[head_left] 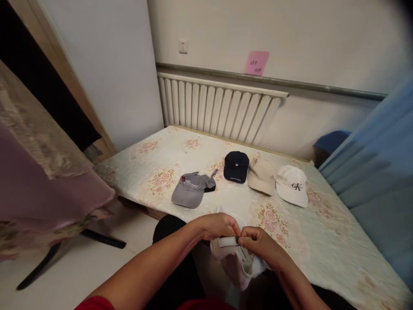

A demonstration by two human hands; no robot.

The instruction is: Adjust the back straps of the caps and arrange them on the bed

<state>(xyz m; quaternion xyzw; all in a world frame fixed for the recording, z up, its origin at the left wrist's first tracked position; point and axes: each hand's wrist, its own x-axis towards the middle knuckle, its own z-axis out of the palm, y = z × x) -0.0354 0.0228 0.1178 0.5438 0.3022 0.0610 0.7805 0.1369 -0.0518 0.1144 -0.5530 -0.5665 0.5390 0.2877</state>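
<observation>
A whitish cap (234, 265) hangs over my lap at the near edge of the bed, its open underside partly showing. My left hand (221, 226) is closed at the cap's back strap (228, 242), fingers curled around it. Pinching the strap's end from the other side is my right hand (258, 243), thumb and forefinger together. The fingertips of both hands nearly meet there, and they hide the fastening. Beyond the hands lies a grey cap (190, 189) with a loose strap. To its right sit a navy cap (236, 165), a beige cap (262, 176) and a white cap (292, 185) with dark letters.
The caps rest on a bed (193, 148) with a flowered cover. Behind it are a radiator (219, 107) and a pipe along the wall. A blue curtain (383, 172) hangs at the right. Draped cloths (48, 172) and dark stand legs are at the left.
</observation>
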